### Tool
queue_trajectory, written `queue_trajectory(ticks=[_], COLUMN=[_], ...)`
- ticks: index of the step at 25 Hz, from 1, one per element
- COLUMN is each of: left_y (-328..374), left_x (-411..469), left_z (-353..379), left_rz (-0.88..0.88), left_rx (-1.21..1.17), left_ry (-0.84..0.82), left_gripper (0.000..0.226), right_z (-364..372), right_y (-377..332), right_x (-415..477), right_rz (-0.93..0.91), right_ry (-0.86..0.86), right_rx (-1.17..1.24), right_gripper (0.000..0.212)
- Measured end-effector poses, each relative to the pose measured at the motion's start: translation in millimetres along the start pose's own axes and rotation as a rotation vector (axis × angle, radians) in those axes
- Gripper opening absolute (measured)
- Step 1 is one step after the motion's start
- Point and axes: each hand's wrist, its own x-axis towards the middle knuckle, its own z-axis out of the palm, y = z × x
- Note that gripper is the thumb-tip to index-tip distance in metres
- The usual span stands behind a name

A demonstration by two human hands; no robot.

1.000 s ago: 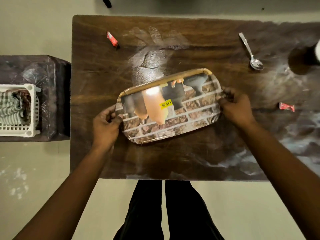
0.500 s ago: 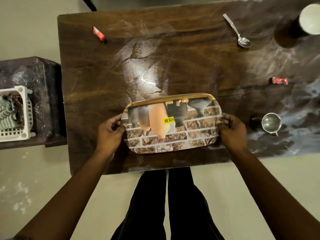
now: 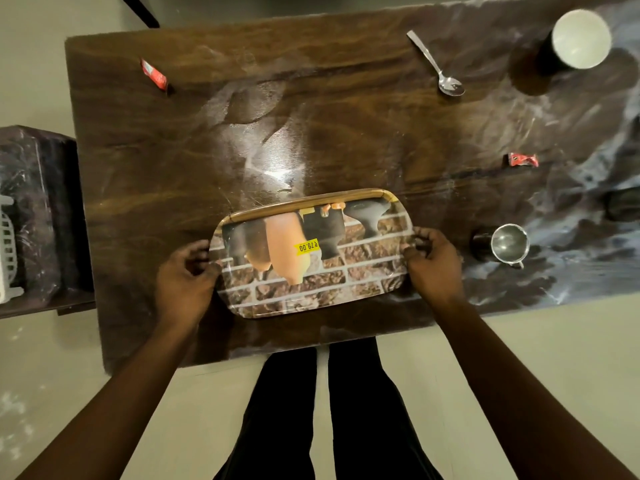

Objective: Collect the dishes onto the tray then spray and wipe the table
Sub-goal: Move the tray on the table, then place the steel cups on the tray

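Note:
A printed tray [image 3: 311, 285] with a brick pattern and a yellow price sticker lies near the front edge of the dark wooden table [image 3: 346, 133]. My left hand [image 3: 185, 282] grips its left end, and my right hand [image 3: 433, 265] grips its right end. Nothing stands on the tray. To its right a small steel cup [image 3: 507, 242] stands on the table. A steel spoon [image 3: 438, 65] lies at the back, and a dark tumbler with a white inside [image 3: 578, 38] stands at the back right.
Two red wrappers lie on the table, one at the back left [image 3: 154, 74], one at the right [image 3: 523, 160]. A dark side table [image 3: 41, 216] with a white basket [image 3: 8, 251] stands to the left. A dark object [image 3: 623, 204] shows at the right edge.
Both hands have brought the tray toward me, to the table's front edge, and it now lies level. The steel cup and the tumbler have come into view on the right.

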Motion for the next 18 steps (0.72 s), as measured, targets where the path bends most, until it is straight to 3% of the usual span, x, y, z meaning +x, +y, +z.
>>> queue_trajectory(ticks=[2, 4, 7, 9, 12, 14, 16, 18], left_y=[12, 41, 92, 119, 149, 165, 170, 169], left_x=[-11, -38, -88, -122, -159, -176, -183, -187], left_z=[9, 37, 105, 163, 244, 287, 318, 340], left_rz=[0.053, 0.166, 0.249, 0.225, 0.085, -0.024, -0.101, -0.134], left_rx=[0.077, 0.077, -0.081, -0.172, -0.285, -0.337, -0.403, -0.430], left_ry=[0.149, 0.160, -0.091, -0.283, -0.504, -0.594, -0.548, -0.458], left_gripper=[0.052, 0.044, 0.033, 0.031, 0.039, 0.055, 0.069, 0.064], right_z=[-20, -52, -107, -146, -179, -186, -184, -184], right_y=[-2, -1, 10, 27, 54, 65, 71, 76], right_x=[-2, -5, -3, 11, 41, 60, 69, 77], right_rz=[-0.099, -0.208, -0.345, -0.311, -0.145, -0.106, -0.135, -0.172], right_ry=[-0.027, 0.011, 0.171, 0.224, 0.118, -0.021, -0.136, -0.206], right_rx=[-0.143, -0.206, -0.236, -0.199, -0.129, -0.117, -0.071, -0.047], right_gripper=[0.048, 0.047, 0.037, 0.035, 0.035, 0.034, 0.033, 0.032])
